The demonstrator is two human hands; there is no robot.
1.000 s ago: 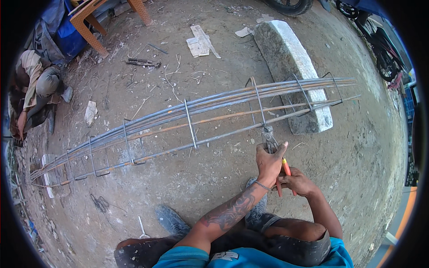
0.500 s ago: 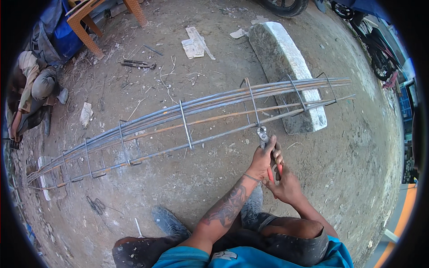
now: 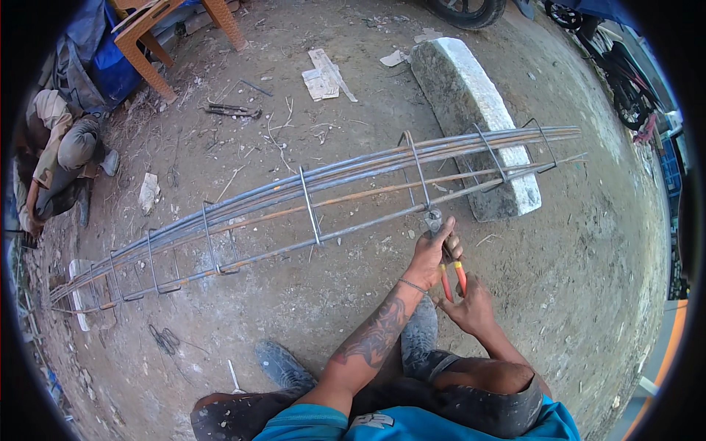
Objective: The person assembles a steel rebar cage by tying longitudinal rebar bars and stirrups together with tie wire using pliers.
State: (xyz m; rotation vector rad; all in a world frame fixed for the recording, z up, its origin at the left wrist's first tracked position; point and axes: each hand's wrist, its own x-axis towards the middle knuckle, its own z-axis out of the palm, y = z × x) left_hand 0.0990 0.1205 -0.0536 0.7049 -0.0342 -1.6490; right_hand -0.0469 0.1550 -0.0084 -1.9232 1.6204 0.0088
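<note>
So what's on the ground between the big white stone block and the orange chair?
In the head view, flat torn cardboard scraps lie on bare dirt between the stone block and the chair.

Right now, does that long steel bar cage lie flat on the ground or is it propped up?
Propped up: the rebar cage rests on a stone block at one end and a small white block at the other.

Hidden and cut-off items, head view

The plier (image 3: 450, 275) jaws at the cage (image 3: 316, 213) joint are covered by the left hand (image 3: 430, 253); whether they bite wire cannot be told. The handle ends are buried in the right hand (image 3: 471, 305). Below the hands, the torso is cut by the lower edge. Far left of the hands, a crouching person (image 3: 55, 158) is clipped by the dark rim, hands unseen. Up and right of the hands, a tyre (image 3: 465, 10) is cut by the top edge, and items at the right rim are too distorted to identify.
</note>
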